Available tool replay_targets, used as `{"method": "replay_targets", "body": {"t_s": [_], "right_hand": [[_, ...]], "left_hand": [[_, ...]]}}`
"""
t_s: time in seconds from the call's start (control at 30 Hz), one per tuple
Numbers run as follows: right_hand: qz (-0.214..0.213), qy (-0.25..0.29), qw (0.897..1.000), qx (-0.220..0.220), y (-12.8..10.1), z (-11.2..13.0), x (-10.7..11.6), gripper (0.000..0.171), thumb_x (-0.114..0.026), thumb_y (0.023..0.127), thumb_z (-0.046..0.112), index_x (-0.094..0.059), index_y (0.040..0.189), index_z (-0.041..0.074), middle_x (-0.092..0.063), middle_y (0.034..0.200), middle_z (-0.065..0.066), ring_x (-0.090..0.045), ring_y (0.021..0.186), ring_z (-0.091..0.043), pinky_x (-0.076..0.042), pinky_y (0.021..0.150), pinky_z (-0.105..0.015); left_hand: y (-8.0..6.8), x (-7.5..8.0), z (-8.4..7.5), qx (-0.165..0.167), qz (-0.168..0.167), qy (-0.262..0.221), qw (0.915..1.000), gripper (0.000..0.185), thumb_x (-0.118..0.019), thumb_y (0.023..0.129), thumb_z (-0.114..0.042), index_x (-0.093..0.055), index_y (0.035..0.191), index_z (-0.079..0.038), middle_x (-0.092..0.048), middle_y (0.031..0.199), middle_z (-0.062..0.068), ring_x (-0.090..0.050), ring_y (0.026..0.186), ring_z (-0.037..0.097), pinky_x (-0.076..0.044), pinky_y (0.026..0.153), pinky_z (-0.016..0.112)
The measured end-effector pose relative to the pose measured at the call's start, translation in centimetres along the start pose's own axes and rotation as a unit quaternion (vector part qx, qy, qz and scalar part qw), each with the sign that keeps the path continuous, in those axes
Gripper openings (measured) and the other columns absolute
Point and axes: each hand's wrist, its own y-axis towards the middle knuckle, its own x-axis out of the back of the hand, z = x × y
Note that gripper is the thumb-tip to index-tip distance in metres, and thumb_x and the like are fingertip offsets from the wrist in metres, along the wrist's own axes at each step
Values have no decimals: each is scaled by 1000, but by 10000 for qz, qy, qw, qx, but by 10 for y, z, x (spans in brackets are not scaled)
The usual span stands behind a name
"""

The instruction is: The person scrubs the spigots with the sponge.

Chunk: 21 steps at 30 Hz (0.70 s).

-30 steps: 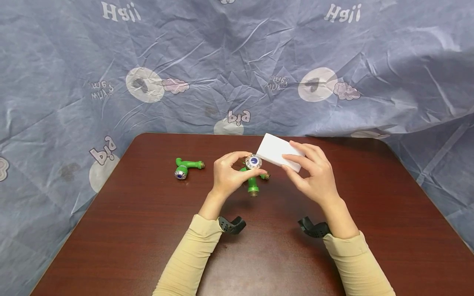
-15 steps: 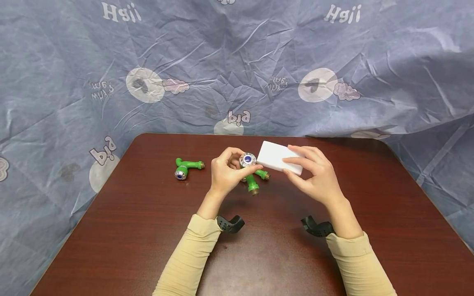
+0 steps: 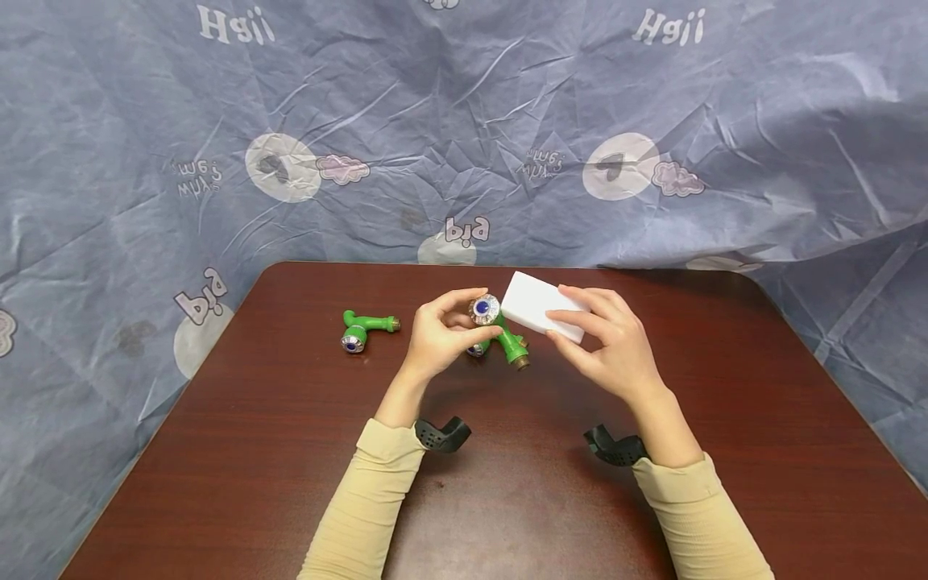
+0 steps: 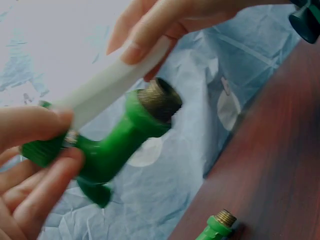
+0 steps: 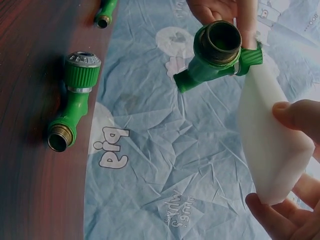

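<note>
Three green taps in view: one lifted above the table (image 3: 652, 499) in the left hand (image 3: 438, 342), fingers curled round its knob end, brass thread (image 5: 220, 42) facing the right wrist camera. Right hand (image 3: 616, 346) pinches a white sponge block (image 3: 540, 310) against that held tap (image 3: 500, 330). Second tap (image 3: 366, 329) lies left; third tap (image 5: 72, 100) rests on the table beneath

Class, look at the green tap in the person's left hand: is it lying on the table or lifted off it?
Lifted. The left hand holds the green tap in the air, above the table.
</note>
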Motion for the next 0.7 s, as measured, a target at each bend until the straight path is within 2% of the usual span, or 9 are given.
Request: {"method": "replay_targets", "body": {"t_s": [0.1,0.2,0.43,0.57,0.7], "right_hand": [[-8,-45,10000,-13,0,0,0,25,-76,68,8,-75,93,10,-65,113,-13,-57,98,-32,-42,79,-40],[-3,-35,10000,-52,0,0,0,26,-76,67,7,-75,93,10,-65,113,-13,-57,98,-32,-42,78,-41],[-21,-62,9999,-102,0,0,0,26,-76,69,10,-75,95,11,-65,114,-12,-57,99,-31,-42,81,-39],[-72,42,9999,-113,1,0,2,25,-76,71,13,-75,96,11,-64,115,-12,-56,101,-30,-41,85,-33],[0,223,9998,1,2,0,4,24,-74,72,15,-75,96,10,-64,116,-12,-56,102,-30,-40,89,-30]], "left_hand": [[0,3,0,419,275,-171,9986,48,-70,70,15,-59,116,11,-63,103,24,-66,70,18,-51,60,21],[1,5,0,617,396,-228,9970,48,-66,70,15,-58,117,11,-62,103,23,-65,69,16,-50,60,20],[1,6,0,386,254,-83,9989,47,-71,71,13,-60,116,9,-61,99,9,-60,62,12,-45,52,19],[1,5,-1,437,177,-40,9989,43,-75,70,9,-62,110,9,-63,91,5,-60,60,13,-42,49,20],[1,5,-1,485,105,-14,9988,39,-79,67,6,-63,102,8,-65,85,6,-60,58,13,-41,48,21]]}}
